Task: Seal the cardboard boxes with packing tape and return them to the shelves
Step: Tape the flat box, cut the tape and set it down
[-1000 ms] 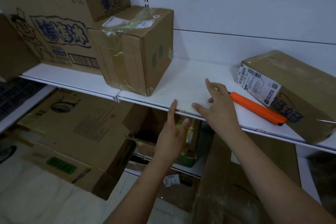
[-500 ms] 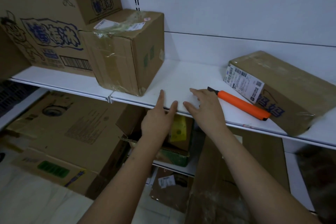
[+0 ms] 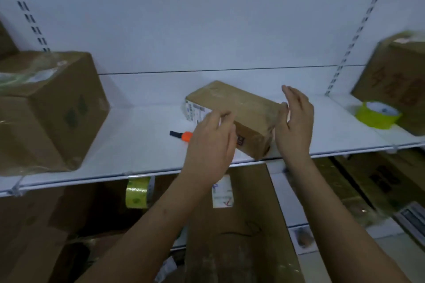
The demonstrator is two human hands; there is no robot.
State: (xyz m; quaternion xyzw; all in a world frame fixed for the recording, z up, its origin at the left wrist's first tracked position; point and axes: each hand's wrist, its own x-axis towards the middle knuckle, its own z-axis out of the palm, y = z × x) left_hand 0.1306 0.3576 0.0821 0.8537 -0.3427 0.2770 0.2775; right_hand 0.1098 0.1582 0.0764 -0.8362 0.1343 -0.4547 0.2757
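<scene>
A long, flat cardboard box (image 3: 232,110) lies on the white shelf (image 3: 138,145), set at an angle with its near end close to the shelf's front edge and its far end pointing back and to the left. A white printed label (image 3: 194,111) covers its left face near the far end. The person's left hand (image 3: 210,145) is in front of the box's left side, fingers loosely curved and spread; it covers part of that face, and whether the fingertips touch the cardboard cannot be determined. It grips nothing visible. The right hand (image 3: 294,122) stands at the box's near right end, palm facing left, fingers extended and slightly spread; it is just beside the end face, and contact cannot be confirmed. An orange utility knife (image 3: 182,135) lies on the shelf just left of the left hand, its black tip pointing left and most of its body hidden behind the hand. A larger taped box (image 3: 46,112) sits at the left of the same shelf. At the right, a yellow-green tape roll (image 3: 377,116) rests on the shelf in front of another box (image 3: 395,80). A second tape roll (image 3: 138,192) and further cartons (image 3: 241,236) are visible below the shelf.
</scene>
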